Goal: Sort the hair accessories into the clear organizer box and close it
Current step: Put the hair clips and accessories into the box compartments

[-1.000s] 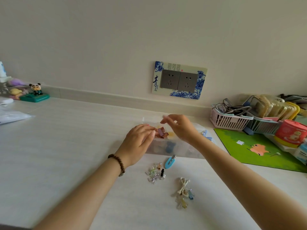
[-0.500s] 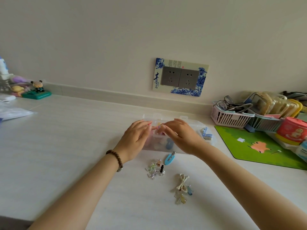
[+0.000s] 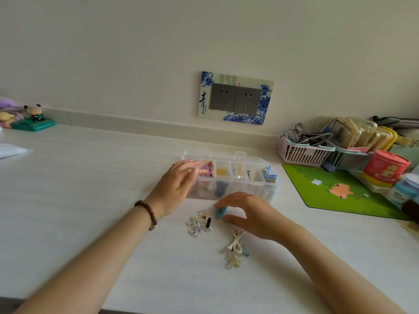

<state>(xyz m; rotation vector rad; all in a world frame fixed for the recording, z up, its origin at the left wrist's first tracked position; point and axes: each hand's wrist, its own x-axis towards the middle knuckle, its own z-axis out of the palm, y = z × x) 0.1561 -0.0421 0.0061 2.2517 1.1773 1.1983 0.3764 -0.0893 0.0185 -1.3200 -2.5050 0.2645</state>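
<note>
Your right hand [image 3: 251, 214] has dropped from the organizer box [image 3: 233, 177] down to the tabletop; your left hand [image 3: 179, 184] stays at the box's left end.

Nearest you lies a small heap of white cord hair ties [image 3: 235, 242] tangled with a few tiny clips. Just beyond it, to the left, sits a cluster of little clear clips [image 3: 198, 223]. Beside that cluster is a blue snap clip [image 3: 220, 213], flat on the table. Your right hand arches over it, fingers on the far side and thumb on the near side. Whether they already pinch it cannot be told.

The clip is probably light, stiff and smooth, and lying flat it could skid. Judging by its shape, take it across its narrow width, fingertip and thumb on the two long edges.

Farther on, your left hand is relaxed, its straight fingers touching the box's left wall. The box is open, with items already in its compartments, including a pink piece [image 3: 209, 169] near your fingertips.

Farther right are a green mat [image 3: 335, 189] and a pink basket [image 3: 301, 152]. A wall socket [image 3: 235, 98] sits behind.
</note>
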